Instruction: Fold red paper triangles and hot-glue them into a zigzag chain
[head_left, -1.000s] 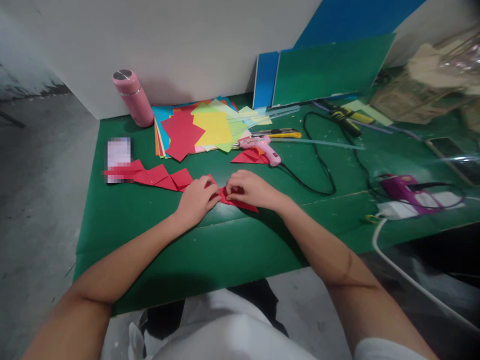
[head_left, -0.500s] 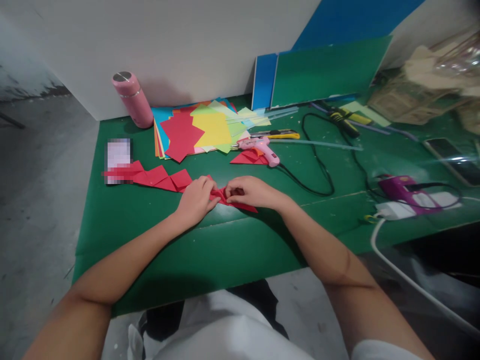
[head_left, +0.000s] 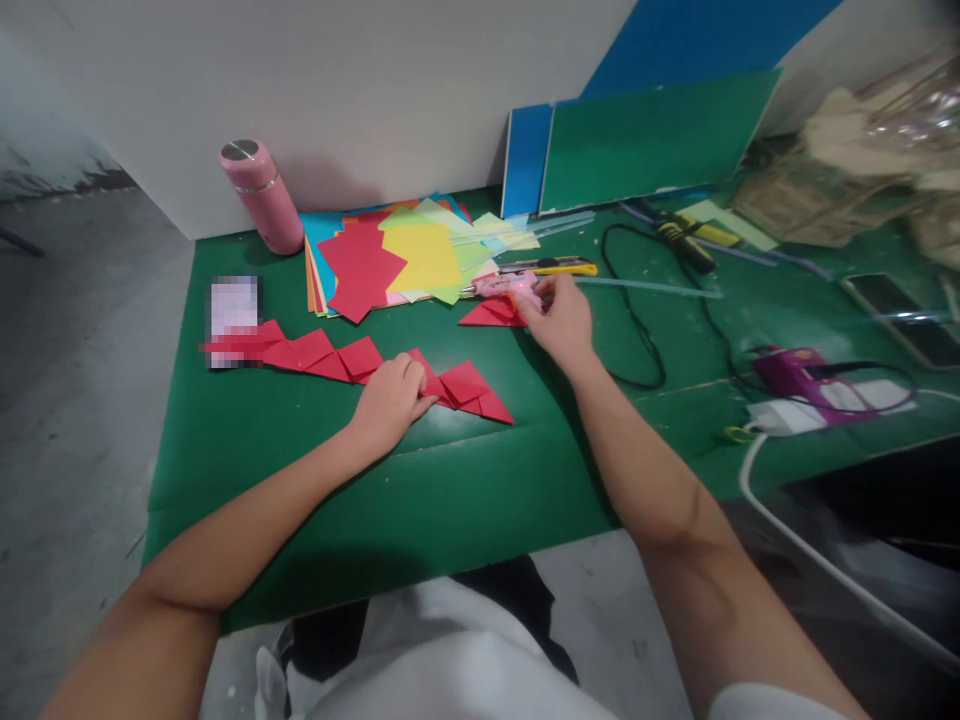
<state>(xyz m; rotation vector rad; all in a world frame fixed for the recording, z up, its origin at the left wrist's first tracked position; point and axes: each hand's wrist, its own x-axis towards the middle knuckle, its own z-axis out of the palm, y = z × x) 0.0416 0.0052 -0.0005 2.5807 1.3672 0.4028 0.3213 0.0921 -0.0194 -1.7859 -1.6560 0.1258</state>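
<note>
And off the paper with the right hand! Half a second ago right beside the left hand, both at the red paper strip; now well apart from it, up the green table and onto the pink glue gun. Clasped about the handle there, thumb on one side and fingers on the other, with most of the handle hidden behind them. No matching move on the left: still clamped on the strip, right of its middle, with the thumb at the near edge and the fingers on top.

Plain to see now, after being partly covered: a raised flap towards the strip's right end, then a pointed tip flat on the table. Slanting down from left to right, the whole strip, with its left end across a pixelated pale patch.

No clear shift in the gun yet: pointing left as before, overlapping the small red folded piece in view, with the utility knife just behind. Unmoved too, further left: the coloured sheets and, just beside them, the pink flask.
</note>
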